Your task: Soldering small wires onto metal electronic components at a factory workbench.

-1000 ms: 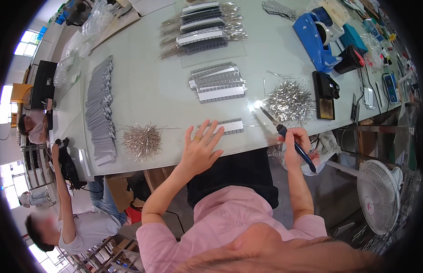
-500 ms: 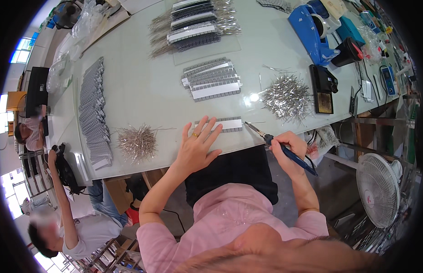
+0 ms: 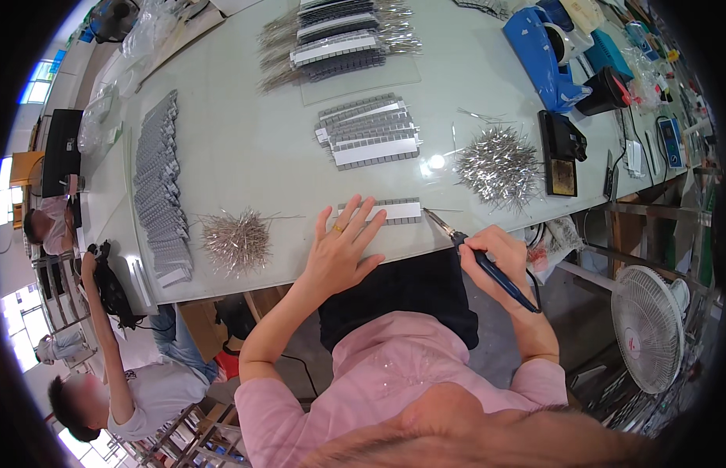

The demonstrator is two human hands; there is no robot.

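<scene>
My left hand (image 3: 346,251) lies flat with fingers spread over the left part of a grey segmented strip with a white face (image 3: 402,211), near the table's front edge. Thin wire leads stick out from both ends of this strip. In my right hand (image 3: 495,256) is a soldering iron (image 3: 505,282) with a dark blue handle, its fingers closed round the grip. The iron's metal tip meets the strip's right end, at the wire there; whether it touches is too small to tell. Left of my left hand sits a pile of wire leads (image 3: 236,242).
Beyond the strip lie several similar strips (image 3: 374,148), with a wired stack (image 3: 335,51) behind. At right are another lead pile (image 3: 499,166), a black soldering stand (image 3: 562,179) and a blue tape dispenser (image 3: 534,62). Grey strips (image 3: 160,195) line the left. A fan (image 3: 650,331) stands lower right.
The soldering iron's rear end has swung slightly toward me, with my right hand a little lower. Its tip stays by the strip's right end. My left hand keeps its place on the strip.
</scene>
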